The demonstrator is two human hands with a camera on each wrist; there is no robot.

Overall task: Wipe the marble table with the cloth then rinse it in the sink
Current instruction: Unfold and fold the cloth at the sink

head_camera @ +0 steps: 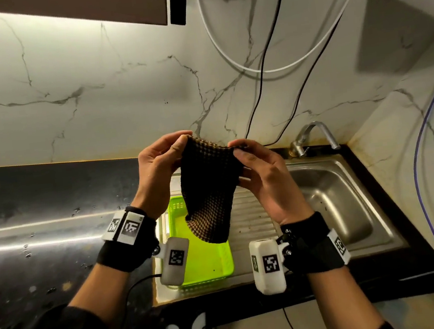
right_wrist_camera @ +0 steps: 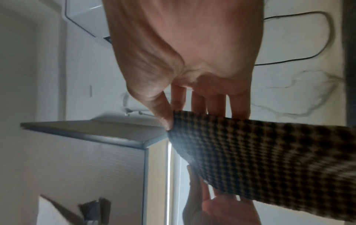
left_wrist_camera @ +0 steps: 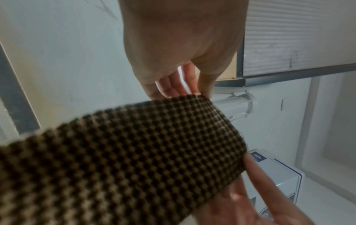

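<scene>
A dark brown-and-black waffle-weave cloth (head_camera: 209, 190) hangs in the air above the sink's draining board. My left hand (head_camera: 178, 144) pinches its top left corner, my right hand (head_camera: 235, 148) pinches the top right corner. The cloth's lower end dangles over a green basket. In the left wrist view the cloth (left_wrist_camera: 123, 159) fills the lower half, held at its edge by the left hand (left_wrist_camera: 200, 92). The right wrist view has the right hand (right_wrist_camera: 171, 120) pinching the cloth (right_wrist_camera: 260, 159) with the thumb. The steel sink (head_camera: 335, 199) lies to the right, below the hands.
A lime-green plastic basket (head_camera: 205, 258) sits on the ribbed draining board (head_camera: 250, 223). The tap (head_camera: 313, 136) stands behind the sink. Dark countertop (head_camera: 40, 227) with water droplets stretches left. Black and white cables (head_camera: 265, 57) hang down the marble wall.
</scene>
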